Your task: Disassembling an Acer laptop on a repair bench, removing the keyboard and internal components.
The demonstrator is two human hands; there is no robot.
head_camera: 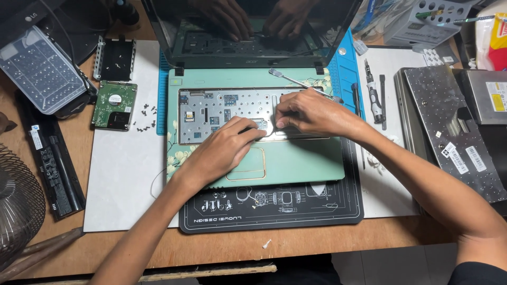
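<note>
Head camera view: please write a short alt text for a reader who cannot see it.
Two bare hands, the left hand and the right hand, press together on the exposed metal keyboard bay of an open green laptop. A bare hard drive, loose screws and a screwdriver lie beside it.

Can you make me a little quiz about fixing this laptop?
1. True or false: the keyboard is still fitted in the laptop.
2. Which side of the laptop is the hard drive on? A. left B. right C. on top
3. What lies loose next to the hard drive?

Key
1. False. The keyboard lies face down on the right, and both the left hand and right hand work in the bare tray.
2. A.
3. Small screws.
</note>
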